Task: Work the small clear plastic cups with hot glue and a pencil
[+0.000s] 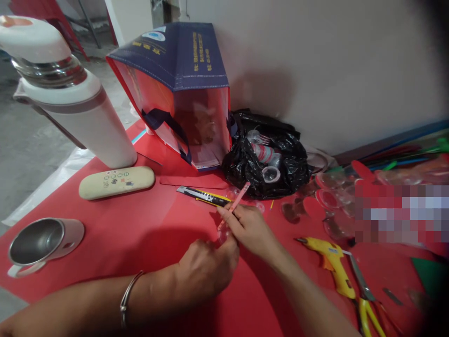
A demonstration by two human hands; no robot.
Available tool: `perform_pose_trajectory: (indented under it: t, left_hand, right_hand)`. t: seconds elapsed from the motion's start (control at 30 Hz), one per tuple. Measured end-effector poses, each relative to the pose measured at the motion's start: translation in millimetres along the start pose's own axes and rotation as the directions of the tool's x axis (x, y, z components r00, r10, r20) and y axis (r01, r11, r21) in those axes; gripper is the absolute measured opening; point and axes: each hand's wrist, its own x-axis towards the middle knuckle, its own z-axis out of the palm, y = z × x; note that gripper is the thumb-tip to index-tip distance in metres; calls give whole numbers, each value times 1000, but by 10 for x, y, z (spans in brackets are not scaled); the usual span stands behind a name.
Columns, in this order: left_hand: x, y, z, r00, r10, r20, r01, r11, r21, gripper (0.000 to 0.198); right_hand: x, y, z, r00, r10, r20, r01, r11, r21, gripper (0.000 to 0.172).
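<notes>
My right hand point(249, 228) pinches a thin pink pen-like stick point(235, 201) that points up and away, its lower tip at a small clear plastic cup point(223, 234). Beside it, my left hand point(206, 269), a bangle on its wrist, is closed around that clear cup and holds it against the red table sheet point(140, 234). Both hands meet over the middle of the sheet. A yellow and black utility knife point(203, 195) lies just beyond them.
At the back stand a white thermos jug point(70, 98), a red and blue bag point(178, 89) and a black plastic bag point(270, 161) of clear cups. A cream case point(117, 182) and a steel mug point(40, 244) lie left. A yellow glue gun point(333, 267), scissors point(365, 299) and clear lids point(329, 199) lie right.
</notes>
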Motion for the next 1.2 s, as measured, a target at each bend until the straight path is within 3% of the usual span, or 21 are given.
perform_pose_trajectory:
  t: [0.27, 0.53, 0.73, 1.07, 1.2]
  left_hand:
    - [-55, -1, 94, 1000, 24, -14, -24, 999, 33, 49]
    - [-56, -35, 49, 998, 54, -11, -52, 992, 113, 57]
    - [-66, -65, 63, 996, 9, -86, -8, 1000, 7, 60]
    - [-75, -96, 145, 964, 11, -266, 0, 999, 42, 56]
    - [-83, -105, 160, 959, 27, -283, -6, 997, 73, 52]
  right_hand:
    - [-66, 62, 3, 983, 22, -180, -22, 1000, 5, 43]
    - [-258, 169, -107, 951, 115, -286, -119, 993, 5, 50]
    - [-467, 234, -86, 920, 185, -346, -186, 982, 30, 49]
    - [-741, 183, 33, 860, 286, -422, -246, 958, 148, 44]
    - [-817, 132, 99, 836, 312, -451, -242, 948, 207, 43]
